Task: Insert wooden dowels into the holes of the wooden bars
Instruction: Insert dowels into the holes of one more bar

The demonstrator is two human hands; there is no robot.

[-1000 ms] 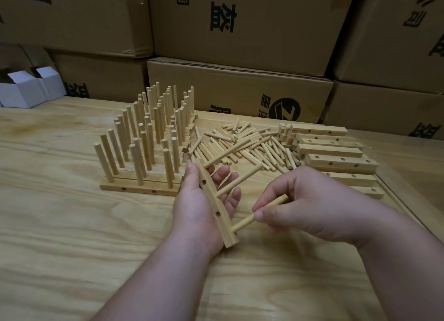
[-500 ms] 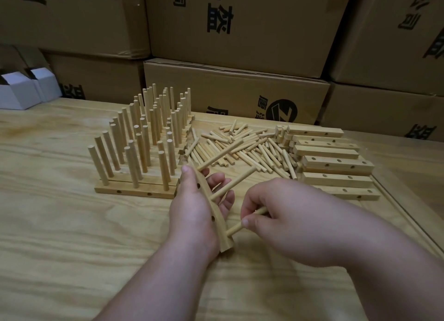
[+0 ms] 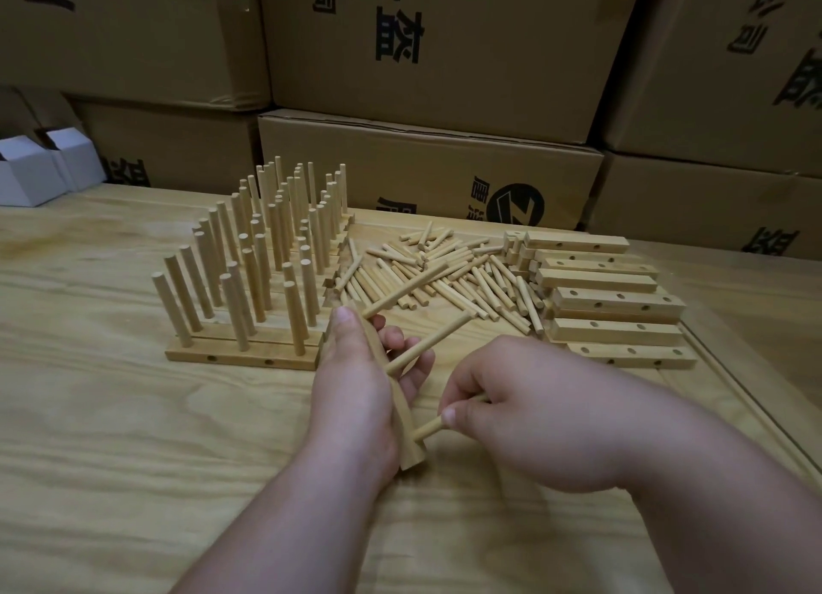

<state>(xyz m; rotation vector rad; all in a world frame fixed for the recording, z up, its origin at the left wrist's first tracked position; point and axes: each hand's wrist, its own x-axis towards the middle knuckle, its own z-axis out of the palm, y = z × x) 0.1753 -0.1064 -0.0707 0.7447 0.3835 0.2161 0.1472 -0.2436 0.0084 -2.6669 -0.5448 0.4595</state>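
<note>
Right now I see my left hand (image 3: 351, 389) wrapped around a wooden bar (image 3: 407, 438), held on edge above the desk (image 3: 111, 438), two dowels already jutting from it. My right hand (image 3: 529, 406) pinches a third dowel (image 3: 429, 426), its tip at the bar's near hole. Loose dowels (image 3: 445, 273) and spare bars (image 3: 609, 308) lie beyond.

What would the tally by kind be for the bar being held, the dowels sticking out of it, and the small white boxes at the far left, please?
Bar in the left hand: 1
Dowels sticking out of it, the nearest pinched by the right hand: 3
White boxes: 2
Total: 6
</note>
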